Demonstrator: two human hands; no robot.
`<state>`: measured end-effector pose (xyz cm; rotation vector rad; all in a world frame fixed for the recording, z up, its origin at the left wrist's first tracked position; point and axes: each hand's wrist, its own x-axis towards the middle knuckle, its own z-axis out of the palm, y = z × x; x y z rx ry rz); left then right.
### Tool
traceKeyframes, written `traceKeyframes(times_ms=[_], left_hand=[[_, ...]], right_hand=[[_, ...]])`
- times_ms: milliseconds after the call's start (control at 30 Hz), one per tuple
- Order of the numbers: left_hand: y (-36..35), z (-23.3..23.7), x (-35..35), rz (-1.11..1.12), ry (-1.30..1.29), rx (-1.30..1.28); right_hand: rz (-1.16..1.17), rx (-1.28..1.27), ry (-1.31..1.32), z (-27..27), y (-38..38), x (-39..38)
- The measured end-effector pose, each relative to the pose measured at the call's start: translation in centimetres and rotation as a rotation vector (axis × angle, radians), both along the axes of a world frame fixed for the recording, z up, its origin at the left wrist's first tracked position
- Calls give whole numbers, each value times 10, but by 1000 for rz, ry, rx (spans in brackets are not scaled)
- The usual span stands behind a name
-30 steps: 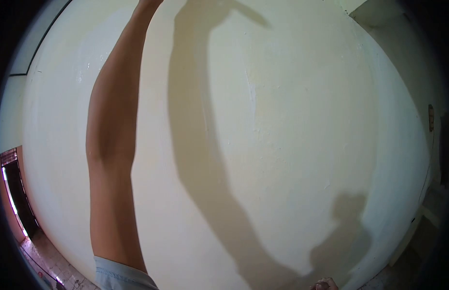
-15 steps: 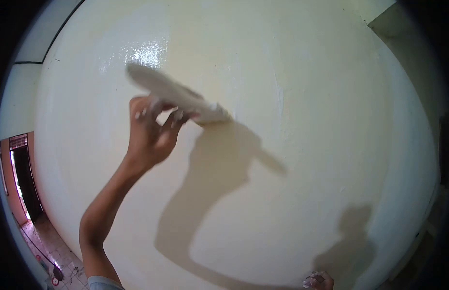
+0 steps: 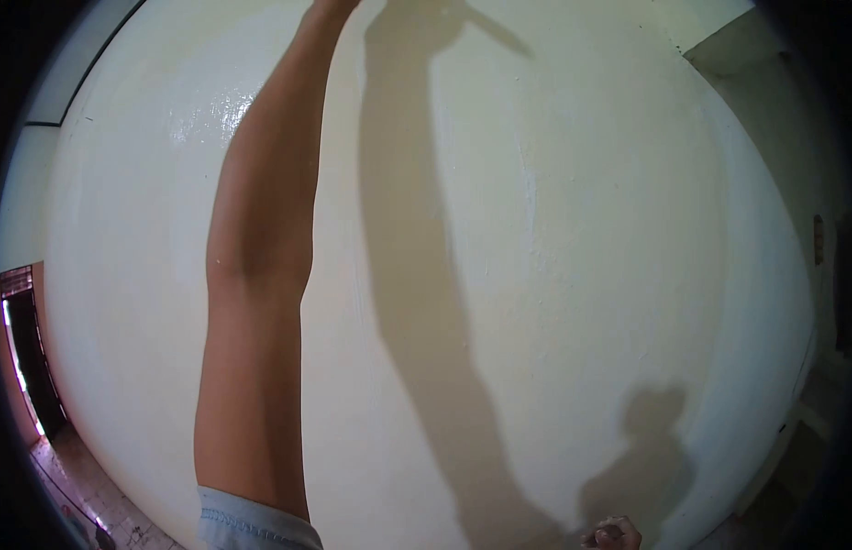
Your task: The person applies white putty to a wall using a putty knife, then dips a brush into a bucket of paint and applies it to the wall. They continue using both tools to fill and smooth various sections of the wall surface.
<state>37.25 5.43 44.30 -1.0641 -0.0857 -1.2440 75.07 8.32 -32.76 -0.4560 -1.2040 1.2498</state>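
My left arm (image 3: pixel 259 275) reaches straight up in front of the pale yellow wall (image 3: pixel 582 275). The top edge cuts off my left hand, leaving only a sliver near the wrist in sight. Its shadow (image 3: pixel 403 137) falls on the wall, with a handle's shadow (image 3: pixel 499 32) jutting from the hand, so the paintbrush seen earlier is still held there. The brush itself is out of view. Low at the bottom edge, my right hand (image 3: pixel 614 533) has curled fingers with whitish smears. Whatever it may hold is hidden.
A wet, shiny patch (image 3: pixel 226 110) shows on the wall at upper left. Thin raised ridges (image 3: pixel 530 192) run down its middle. A doorway (image 3: pixel 33 357) and tiled floor (image 3: pixel 114 500) lie at far left. A recessed corner (image 3: pixel 765 64) is at upper right.
My left arm has stretched upward, taking the hand and paintbrush from mid-wall past the top edge. Its shadow rose with it. My right hand has stayed low, and the view has shifted slightly.
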Motion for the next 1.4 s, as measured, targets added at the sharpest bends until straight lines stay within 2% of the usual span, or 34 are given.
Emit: traceKeyframes(times_ms=[33, 67, 100, 133, 167, 200, 233, 300, 333, 400, 433, 533, 567, 633, 667, 700, 733, 800, 867, 933, 967, 1000, 1033, 1067, 1100, 1133, 1233, 1267, 1333, 1400], left_hand=[[4, -13, 5, 47, 26, 26], [11, -28, 0, 62, -64, -77], [11, -58, -5, 167, 34, -50], [6, -108, -2, 218, 20, -160], [-2, -159, -3, 275, 17, -283], [-6, -187, -8, 256, 83, -394], [-16, -222, -4, 185, 266, -294], [-45, -275, 7, 25, 294, -562], [-52, -287, 6, -75, 269, -734], [-58, -306, 11, -134, 306, -913], [-57, -308, 7, -111, 299, -1007], [-52, -311, 15, -170, 239, -1109], [-48, -313, 17, -255, 269, -1122], [-40, -316, 23, -134, 282, -1104], [-36, -315, 23, -73, 287, -1091], [-24, -310, 32, -144, 276, -1064], [-20, -301, 37, -121, 225, -1069], [-16, -272, 42, -66, 129, -1076], [-9, -219, 51, 143, 66, -737], [15, -142, 49, 97, 214, -322], [6, -118, 61, -38, 81, -404], [11, -89, 70, -117, 87, -332], [11, -60, 75, 35, -51, -187], [8, -44, 82, -97, -12, -276], [9, -26, 88, -134, 30, -246], [6, -19, 95, -168, 70, -213], [20, -23, 109, -191, 102, -270], [29, -30, 107, -71, 25, -231], [47, -77, 105, 113, 51, -183], [41, -129, 86, 179, 207, -173]], right_hand=[[-76, 97, -47, -1, -3, 2], [-5, 23, 51, -18, 8, 9], [67, -52, 148, -46, 28, 21], [143, -128, 250, -66, 41, 31], [136, -135, 238, -74, 36, 21], [136, -132, 215, -67, 33, 12], [134, -131, 190, -58, 28, 3], [123, -107, 141, -31, 20, -13], [116, -90, 120, -18, 18, -24], [-29, -233, 64, 6, 4, -43], [-102, -313, 31, 12, -2, -49], [0, -614, 176, 8, 10, -54], [26, -317, 165, 7, 5, -58], [78, 282, 137, 3, -5, -63], [86, 300, 113, 3, -3, -62], [85, 195, 90, -1, 2, -55], [80, 58, 70, -4, 9, -49], [98, 13, 68, -6, 14, -43], [141, 194, 103, -3, 19, -35], [151, 436, 121, 4, 20, -29], [68, 207, 50, 12, 12, -26], [10, -28, -4, 19, 5, -24], [-59, -261, -64, 25, -1, -19], [-18, -289, 39, 17, 1, -15], [22, -314, 141, 3, 6, -8], [67, -337, 242, 12, 3, -10], [-177, -806, 35, 47, -7, -8], [277, -623, 341, 22, 11, -2], [1166, -157, 912, -57, 62, 27], [1139, -165, 935, -55, 62, 22]])
